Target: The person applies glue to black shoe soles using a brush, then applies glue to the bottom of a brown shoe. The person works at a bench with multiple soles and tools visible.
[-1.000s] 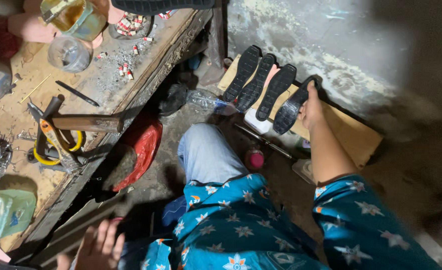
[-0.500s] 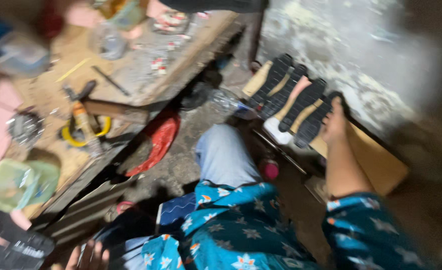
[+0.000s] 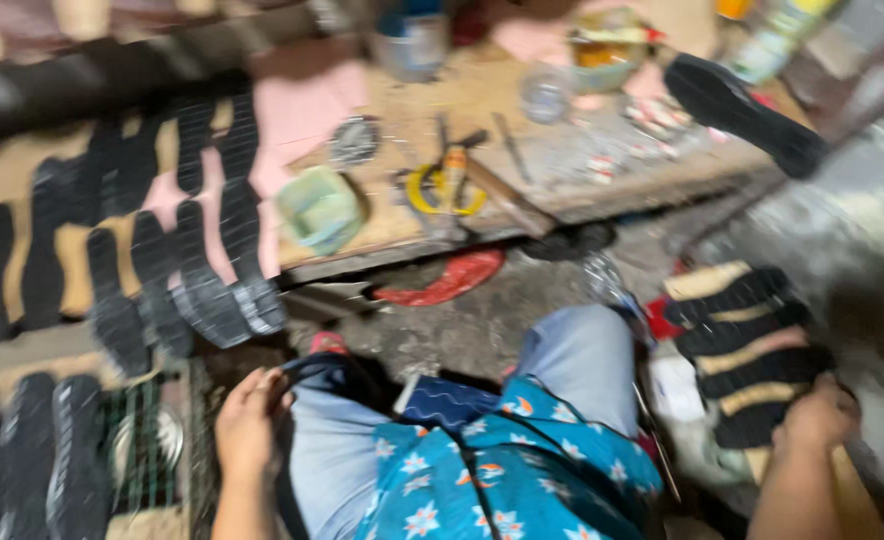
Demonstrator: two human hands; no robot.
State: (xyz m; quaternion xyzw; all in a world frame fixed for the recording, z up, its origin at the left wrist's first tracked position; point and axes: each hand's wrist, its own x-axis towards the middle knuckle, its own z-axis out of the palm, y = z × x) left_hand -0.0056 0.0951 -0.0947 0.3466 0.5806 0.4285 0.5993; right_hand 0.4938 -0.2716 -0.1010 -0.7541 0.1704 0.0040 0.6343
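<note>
Right hand [image 3: 812,415] at four o'clock, fingers curled down on the nearest of the black shoe soles [image 3: 752,355] stacked there; firm clamp or not, cannot tell through the blur. Left hand [image 3: 247,420] at seven o'clock, fingers loosely apart, resting on knee. More soles [image 3: 152,260] at nine o'clock, yellow-handled tool [image 3: 447,185] on the table [image 3: 482,95] at twelve.

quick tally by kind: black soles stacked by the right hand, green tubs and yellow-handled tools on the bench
black soles by the right hand: 4 (blurred, best count)
green tub: 1
yellow-handled tool: 1
total: 6
</note>
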